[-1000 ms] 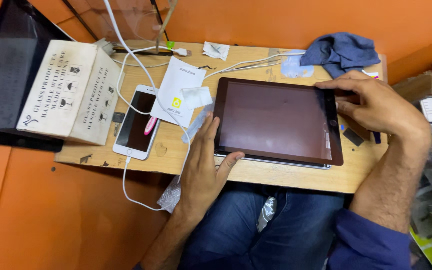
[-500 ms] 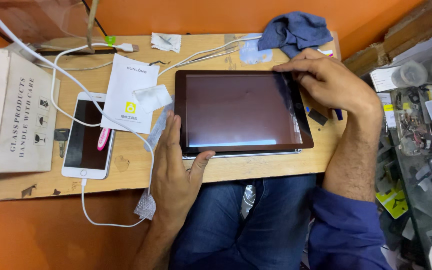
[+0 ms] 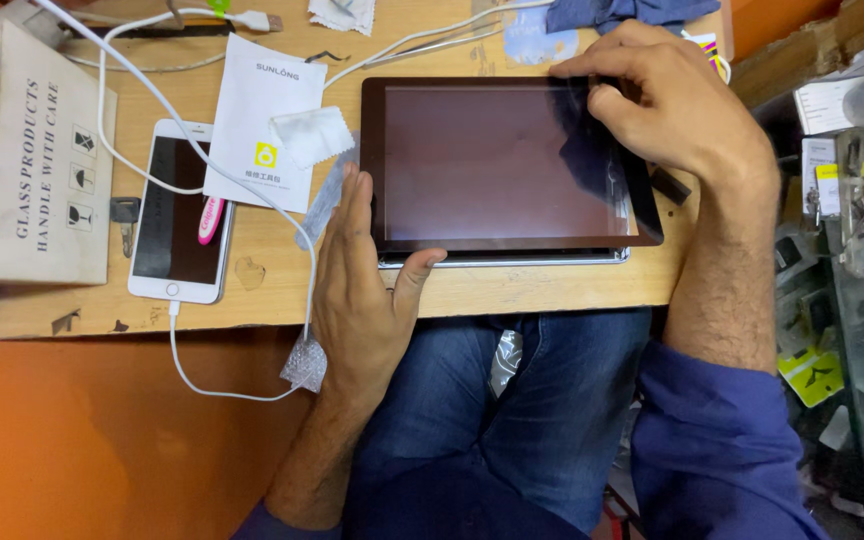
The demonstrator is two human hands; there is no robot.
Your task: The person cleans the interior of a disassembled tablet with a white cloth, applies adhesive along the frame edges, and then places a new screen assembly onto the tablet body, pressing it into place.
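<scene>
Tablet [image 3: 497,165] flat on table [image 3: 552,290], long axis left-right, screen up. Left hand [image 3: 362,290] open, flat against left edge; right hand [image 3: 677,105] curled, gripping top-right corner.

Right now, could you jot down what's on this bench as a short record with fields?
Surface: wooden bench
Main item: tablet, dark screen up
Left hand: flat against the tablet's left edge, thumb at its near edge
Right hand: fingers on the far right corner
Left of tablet: white packet, small wipe, phone on a white cable
Far left: cardboard box
Far edge: blue cloth
</scene>
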